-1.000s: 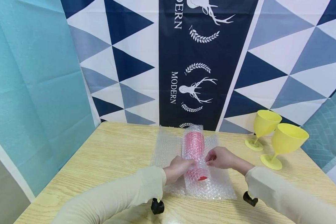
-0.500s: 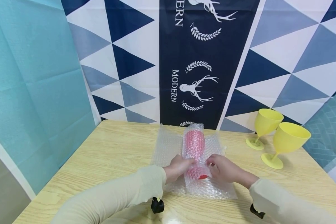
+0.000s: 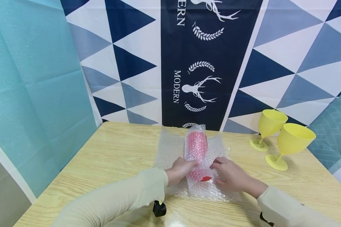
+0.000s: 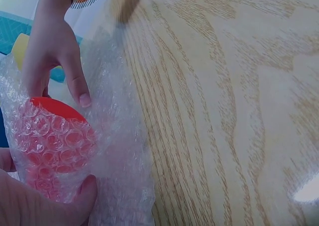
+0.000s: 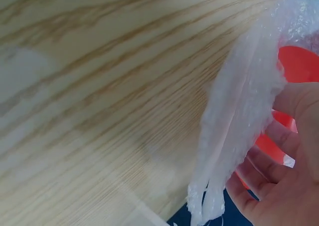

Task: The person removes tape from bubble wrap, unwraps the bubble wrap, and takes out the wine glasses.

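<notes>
A red goblet-shaped item [image 3: 197, 146] lies in bubble wrap [image 3: 170, 148] on the table, its round red end toward me. In the left wrist view, that red end [image 4: 60, 109] peeks out past the bubbles. My left hand [image 3: 182, 170] grips the wrapped item around its narrow part, thumb on top. At the right side of the red end is my right hand [image 3: 230, 175], thumb and fingers apart. The right wrist view has the right hand's fingers [image 5: 264, 163] loosely extended beside a wrap fold [image 5: 239, 121], which hides some fingertips.
Two yellow goblets stand at the right of the wooden table [image 3: 116, 148], a nearer one [image 3: 292, 140] and a farther one [image 3: 270, 124]. A patterned cloth [image 3: 139, 63] hangs behind the far edge. A black device [image 3: 159, 208] sits under my left wrist.
My right hand has moved down and slightly right along the wrap, and its fingers have spread from a closer curl. The left hand keeps its hold on the wrapped item.
</notes>
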A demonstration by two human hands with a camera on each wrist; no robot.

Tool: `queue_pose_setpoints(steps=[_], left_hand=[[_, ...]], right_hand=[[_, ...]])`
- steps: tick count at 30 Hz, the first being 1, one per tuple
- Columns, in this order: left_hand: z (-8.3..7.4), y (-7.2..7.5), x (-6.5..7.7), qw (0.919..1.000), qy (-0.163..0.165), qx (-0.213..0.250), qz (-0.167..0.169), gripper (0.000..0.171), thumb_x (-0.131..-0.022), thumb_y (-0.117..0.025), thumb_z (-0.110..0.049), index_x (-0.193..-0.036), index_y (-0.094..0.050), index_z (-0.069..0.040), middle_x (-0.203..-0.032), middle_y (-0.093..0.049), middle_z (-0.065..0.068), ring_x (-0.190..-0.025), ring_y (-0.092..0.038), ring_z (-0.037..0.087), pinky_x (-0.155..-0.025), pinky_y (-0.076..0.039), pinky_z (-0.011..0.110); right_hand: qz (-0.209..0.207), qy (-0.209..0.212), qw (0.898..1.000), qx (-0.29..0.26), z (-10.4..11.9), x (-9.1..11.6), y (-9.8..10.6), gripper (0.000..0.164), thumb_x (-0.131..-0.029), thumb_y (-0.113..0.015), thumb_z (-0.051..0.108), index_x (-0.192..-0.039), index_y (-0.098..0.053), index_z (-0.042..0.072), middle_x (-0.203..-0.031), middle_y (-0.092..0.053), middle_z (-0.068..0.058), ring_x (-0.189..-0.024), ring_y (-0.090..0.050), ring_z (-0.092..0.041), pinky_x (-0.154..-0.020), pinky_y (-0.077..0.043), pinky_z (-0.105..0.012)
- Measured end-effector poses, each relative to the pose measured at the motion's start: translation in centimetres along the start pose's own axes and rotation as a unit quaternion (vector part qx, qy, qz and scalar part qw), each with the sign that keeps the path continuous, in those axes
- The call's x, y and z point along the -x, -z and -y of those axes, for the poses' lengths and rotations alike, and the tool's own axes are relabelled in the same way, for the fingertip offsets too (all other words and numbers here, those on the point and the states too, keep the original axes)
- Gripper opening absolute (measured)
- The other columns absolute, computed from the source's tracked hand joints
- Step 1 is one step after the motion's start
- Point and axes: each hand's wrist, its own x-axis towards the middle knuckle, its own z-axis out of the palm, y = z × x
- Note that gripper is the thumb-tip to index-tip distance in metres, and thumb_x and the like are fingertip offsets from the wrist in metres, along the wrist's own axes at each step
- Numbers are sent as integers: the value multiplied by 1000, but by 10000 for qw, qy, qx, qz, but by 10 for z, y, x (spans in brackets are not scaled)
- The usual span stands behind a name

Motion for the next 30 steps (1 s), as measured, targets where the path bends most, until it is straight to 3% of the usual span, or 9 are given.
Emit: queue_pose_setpoints(steps=[5, 9, 15, 23, 27, 30], left_hand=[[0, -1, 0, 10000, 33, 32, 44, 71, -83, -69, -35, -134, -45, 9, -134, -54, 23, -123, -54, 36, -110, -41, 49], [1, -1, -1, 9999, 75, 71, 94, 72, -83, -69, -35, -135, -45, 8, -134, -53, 22, -121, -54, 33, -111, -41, 48], [2, 0, -4, 9997, 80, 172, 160, 68, -83, -70, -35, -132, -48, 7, -129, -56, 19, -115, -56, 30, -110, -43, 47], [-2, 2, -2, 9997, 68, 195, 152, 74, -82, -69, -33, -138, -41, 8, -141, -47, 22, -123, -52, 32, -113, -40, 49], [-11, 6, -1, 9996, -176, -190, 56, 77, -77, -70, -25, -138, -35, 7, -137, -44, 23, -117, -50, 33, -109, -41, 52], [-20, 9, -4, 9926, -704, -987, -86, 75, -72, -70, -20, -134, -37, 5, -129, -45, 20, -113, -47, 32, -102, -46, 49]], right_hand=[[229, -155, 9994, -184, -4, 7, 4, 30, -72, -81, 17, -100, -69, 14, -100, -65, -2, -91, -60, -17, -80, -56, -37], [494, -272, 9976, -393, -8, 11, 7, 31, -75, -80, 18, -104, -69, 16, -102, -64, 0, -93, -58, -15, -82, -56, -37], [463, -95, 9968, -642, -14, 17, 7, 32, -76, -79, 15, -106, -68, 15, -101, -62, 2, -91, -57, -11, -80, -55, -34], [612, 75, 9948, -806, -17, 18, 7, 33, -79, -78, 16, -109, -64, 14, -104, -61, 0, -94, -56, -14, -82, -55, -36], [665, 123, 9951, -723, -18, 18, 6, 34, -78, -78, 15, -109, -63, 14, -104, -60, 1, -92, -55, -12, -81, -54, -35], [715, 205, 9950, -674, -18, 16, 7, 35, -79, -78, 15, -110, -62, 14, -103, -59, 1, -91, -53, -10, -80, -53, -34]])
